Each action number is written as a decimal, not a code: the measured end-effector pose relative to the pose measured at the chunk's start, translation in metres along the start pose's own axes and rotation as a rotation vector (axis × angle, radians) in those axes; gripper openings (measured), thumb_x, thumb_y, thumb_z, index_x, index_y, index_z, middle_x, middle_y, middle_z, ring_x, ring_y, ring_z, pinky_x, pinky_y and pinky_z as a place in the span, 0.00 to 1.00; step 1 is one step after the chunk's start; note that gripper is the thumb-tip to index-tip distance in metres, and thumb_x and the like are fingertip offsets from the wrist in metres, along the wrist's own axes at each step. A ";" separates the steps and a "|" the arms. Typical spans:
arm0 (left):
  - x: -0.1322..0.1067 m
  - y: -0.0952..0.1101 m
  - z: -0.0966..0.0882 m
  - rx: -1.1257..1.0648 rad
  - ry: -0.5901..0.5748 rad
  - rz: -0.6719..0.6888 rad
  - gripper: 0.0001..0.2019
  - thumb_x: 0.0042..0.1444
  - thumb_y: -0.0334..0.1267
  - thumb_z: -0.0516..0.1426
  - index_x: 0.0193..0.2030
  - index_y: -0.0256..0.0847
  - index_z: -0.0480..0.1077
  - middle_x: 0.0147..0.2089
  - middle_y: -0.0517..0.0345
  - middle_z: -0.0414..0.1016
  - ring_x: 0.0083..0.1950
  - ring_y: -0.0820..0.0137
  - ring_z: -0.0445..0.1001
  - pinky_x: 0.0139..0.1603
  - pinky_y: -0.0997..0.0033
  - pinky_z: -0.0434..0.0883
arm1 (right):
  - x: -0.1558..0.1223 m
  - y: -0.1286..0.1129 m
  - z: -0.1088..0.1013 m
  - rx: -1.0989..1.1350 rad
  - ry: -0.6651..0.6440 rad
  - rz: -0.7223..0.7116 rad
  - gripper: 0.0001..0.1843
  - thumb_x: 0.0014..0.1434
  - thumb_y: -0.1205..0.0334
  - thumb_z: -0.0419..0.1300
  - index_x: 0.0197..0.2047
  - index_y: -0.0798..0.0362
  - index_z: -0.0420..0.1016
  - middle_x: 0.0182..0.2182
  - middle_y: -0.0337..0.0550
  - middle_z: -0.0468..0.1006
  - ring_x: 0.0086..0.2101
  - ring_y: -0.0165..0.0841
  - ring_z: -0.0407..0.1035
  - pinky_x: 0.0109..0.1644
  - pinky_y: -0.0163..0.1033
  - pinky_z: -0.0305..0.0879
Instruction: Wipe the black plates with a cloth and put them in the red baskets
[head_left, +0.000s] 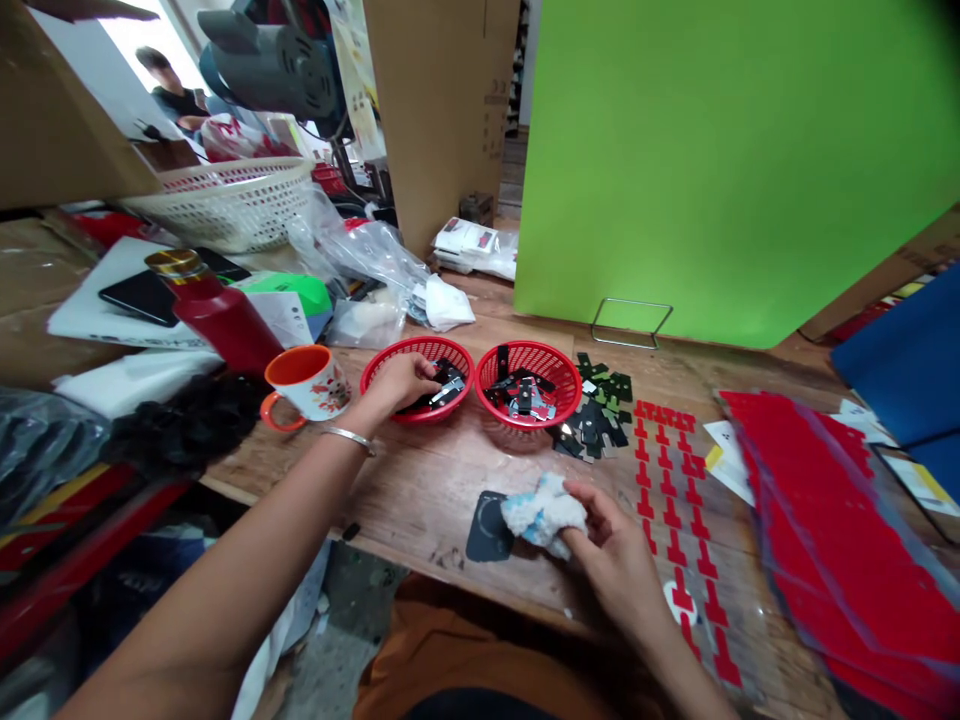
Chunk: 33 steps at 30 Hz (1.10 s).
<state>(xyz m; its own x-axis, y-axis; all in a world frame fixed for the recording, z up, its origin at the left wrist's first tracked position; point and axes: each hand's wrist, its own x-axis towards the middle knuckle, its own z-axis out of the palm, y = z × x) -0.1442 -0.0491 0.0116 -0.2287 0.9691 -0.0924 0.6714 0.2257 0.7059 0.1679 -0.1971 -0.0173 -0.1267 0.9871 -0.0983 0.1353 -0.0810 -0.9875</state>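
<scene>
My left hand (pixel 405 384), a bangle at its wrist, reaches into the left red basket (pixel 375 372). Its fingers are curled together over small black and silver metal pieces (pixel 448 392); what lies between the fingertips is hidden. A crumpled white and blue cloth (pixel 546 512) is gripped in my right hand (pixel 611 545), low over the tabletop. Just left of the cloth, a dark flat pad (pixel 489 527) lies on the wood. The right red basket (pixel 566 372) holds more black and silver pieces. Beside it several dark flat pieces (pixel 592 425) lie in a loose pile.
Rows of red T-shaped pieces (pixel 671 485) lie right of my right hand, near a large red sheet stack (pixel 840 540). An orange-rimmed mug (pixel 311 385) and a red bottle (pixel 225 315) stand left. A green panel (pixel 712 160) rises behind a wire stand (pixel 632 323). A person (pixel 176 95) is far back.
</scene>
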 end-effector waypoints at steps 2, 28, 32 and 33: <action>-0.005 0.001 -0.004 -0.091 0.059 -0.045 0.12 0.36 0.38 0.65 0.29 0.36 0.71 0.24 0.59 0.73 0.24 0.72 0.68 0.24 0.75 0.61 | 0.000 -0.004 -0.002 -0.108 0.024 -0.030 0.10 0.53 0.60 0.61 0.39 0.53 0.75 0.34 0.43 0.77 0.34 0.37 0.70 0.38 0.38 0.64; -0.164 0.077 0.102 -1.149 -0.557 -0.195 0.18 0.37 0.34 0.67 0.39 0.35 0.75 0.36 0.52 0.78 0.35 0.69 0.74 0.37 0.73 0.69 | -0.002 -0.012 0.010 -0.197 0.034 -0.336 0.20 0.59 0.64 0.55 0.56 0.45 0.71 0.60 0.44 0.61 0.60 0.40 0.55 0.63 0.47 0.49; -0.166 0.071 0.099 -1.064 -0.625 -0.203 0.16 0.38 0.33 0.67 0.37 0.34 0.76 0.30 0.56 0.76 0.28 0.76 0.70 0.30 0.79 0.64 | 0.000 -0.009 0.005 -0.138 0.099 -0.304 0.16 0.58 0.65 0.56 0.50 0.48 0.73 0.47 0.44 0.74 0.48 0.38 0.67 0.53 0.41 0.61; -0.167 0.069 0.100 -1.048 -0.651 -0.205 0.16 0.38 0.33 0.67 0.37 0.33 0.75 0.29 0.56 0.75 0.27 0.77 0.68 0.28 0.80 0.63 | 0.000 -0.009 0.005 -0.130 0.119 -0.282 0.14 0.58 0.64 0.57 0.48 0.49 0.73 0.44 0.43 0.76 0.45 0.37 0.69 0.49 0.39 0.63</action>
<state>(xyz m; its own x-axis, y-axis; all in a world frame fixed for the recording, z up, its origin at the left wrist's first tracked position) 0.0108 -0.1850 0.0061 0.3286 0.8623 -0.3852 -0.2876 0.4798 0.8289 0.1618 -0.1972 -0.0090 -0.0620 0.9780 0.1994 0.2363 0.2085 -0.9490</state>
